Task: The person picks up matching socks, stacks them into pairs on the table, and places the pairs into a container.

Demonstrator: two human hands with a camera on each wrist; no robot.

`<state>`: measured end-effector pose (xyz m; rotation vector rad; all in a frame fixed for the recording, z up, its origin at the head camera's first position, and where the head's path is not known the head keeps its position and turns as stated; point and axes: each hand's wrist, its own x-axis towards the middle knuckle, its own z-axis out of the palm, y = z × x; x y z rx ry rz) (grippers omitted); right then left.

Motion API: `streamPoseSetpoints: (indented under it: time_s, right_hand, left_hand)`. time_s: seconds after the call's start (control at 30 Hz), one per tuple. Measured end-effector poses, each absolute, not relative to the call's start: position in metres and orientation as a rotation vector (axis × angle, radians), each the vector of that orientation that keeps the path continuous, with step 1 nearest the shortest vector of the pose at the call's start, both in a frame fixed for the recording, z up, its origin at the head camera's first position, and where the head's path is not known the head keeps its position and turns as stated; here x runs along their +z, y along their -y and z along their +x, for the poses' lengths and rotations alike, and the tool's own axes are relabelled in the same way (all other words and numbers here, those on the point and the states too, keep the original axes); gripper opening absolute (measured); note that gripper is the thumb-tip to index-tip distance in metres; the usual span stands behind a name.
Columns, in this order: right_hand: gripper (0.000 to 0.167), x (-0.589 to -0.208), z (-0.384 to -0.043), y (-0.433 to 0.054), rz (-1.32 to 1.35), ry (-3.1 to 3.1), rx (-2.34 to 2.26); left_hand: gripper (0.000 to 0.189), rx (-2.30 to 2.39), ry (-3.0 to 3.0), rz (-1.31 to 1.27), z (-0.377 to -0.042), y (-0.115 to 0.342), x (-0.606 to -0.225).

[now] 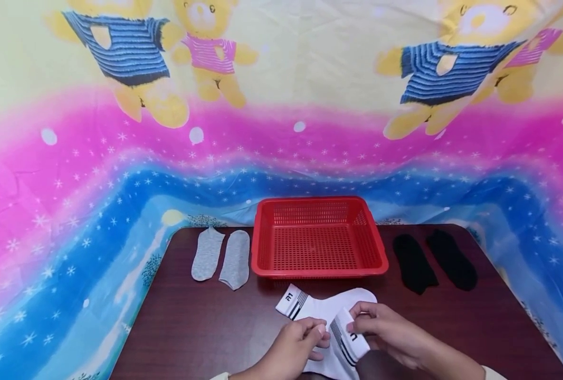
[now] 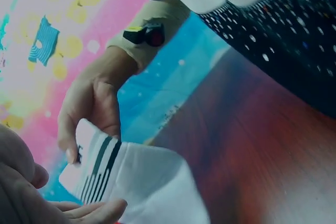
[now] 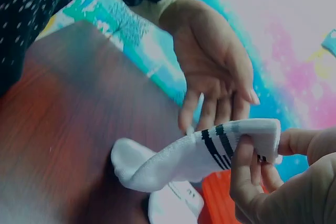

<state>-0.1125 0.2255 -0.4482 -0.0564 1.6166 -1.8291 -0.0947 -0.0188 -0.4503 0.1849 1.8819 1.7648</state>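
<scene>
My right hand (image 1: 385,330) pinches the cuff of a white sock (image 1: 345,343) with black stripes and dark lettering, between thumb and fingers. In the right wrist view this sock (image 3: 173,163) stretches sideways from the grip, its toe end hanging over the table. My left hand (image 1: 295,345) is beside the sock's striped part; the right wrist view shows that hand (image 3: 215,61) with its fingers extended, fingertips right at the sock's edge. A matching white sock (image 1: 319,309) lies flat just behind, partly covered by the hands and the held sock.
A red plastic basket (image 1: 319,273) stands at the back middle of the dark wooden table (image 1: 191,327). Two grey socks (image 1: 207,256) lie left of it, two black socks (image 1: 414,264) right of it. A printed bear cloth (image 1: 300,137) hangs behind the table.
</scene>
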Motion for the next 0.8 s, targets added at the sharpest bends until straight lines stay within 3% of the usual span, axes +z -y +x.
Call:
streamPoseSetpoints:
  time_s: [0.2, 0.33, 0.8]
  right_hand:
    - [0.005, -0.447, -0.110, -0.207, -0.070, -1.585, -1.859]
    - [0.009, -0.451, -0.109, -0.195, -0.068, -1.591, -1.873]
    - [0.016, -0.459, -0.105, -0.172, -0.046, -1.605, -1.918]
  left_hand:
    - [0.042, 1.762, -1.838, 0.143, -0.096, 0.020, -0.446]
    - [0.045, 1.778, -1.816, 0.117, -0.095, 0.021, -0.446]
    - [0.028, 1.819, -1.922, 0.212, -0.092, 0.023, -0.455]
